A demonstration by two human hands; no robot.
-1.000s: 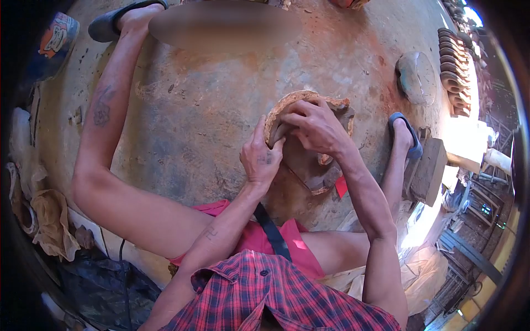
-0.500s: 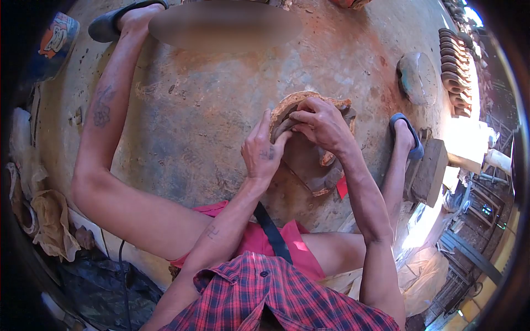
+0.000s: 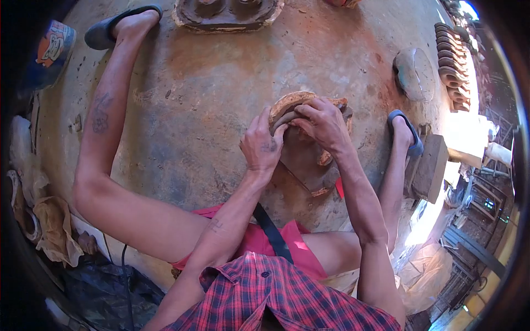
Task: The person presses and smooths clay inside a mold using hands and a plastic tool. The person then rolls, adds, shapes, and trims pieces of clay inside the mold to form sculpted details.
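On the floor between my legs lies a curved, rough-rimmed mould (image 3: 294, 99), orange-brown outside and lined with dark wet clay. My left hand (image 3: 262, 142) is closed around its left edge, fingers outside and thumb inside. A grey-brown strip of clay (image 3: 286, 118) runs along the inner wall beneath the rim. My right hand (image 3: 324, 126) reaches in from the right, its thumb and fingers pinched on that clay. The right hand covers part of the mould's inside. A small red piece (image 3: 339, 187) shows beside the mould, near my right forearm.
A larger clay-filled mould (image 3: 229, 25) sits at the far side of the floor. A rounded stone-like lump (image 3: 414, 74) and a row of stacked curved clay pieces (image 3: 452, 63) are at the right. A rectangular block (image 3: 430, 168) stands by my right foot; a blue bucket (image 3: 52, 55) is far left.
Both hands stay at the mould's rim, with small shifts of the fingers along the clay strip. The view has tilted slightly, and the far mould, blurred over before, now shows.
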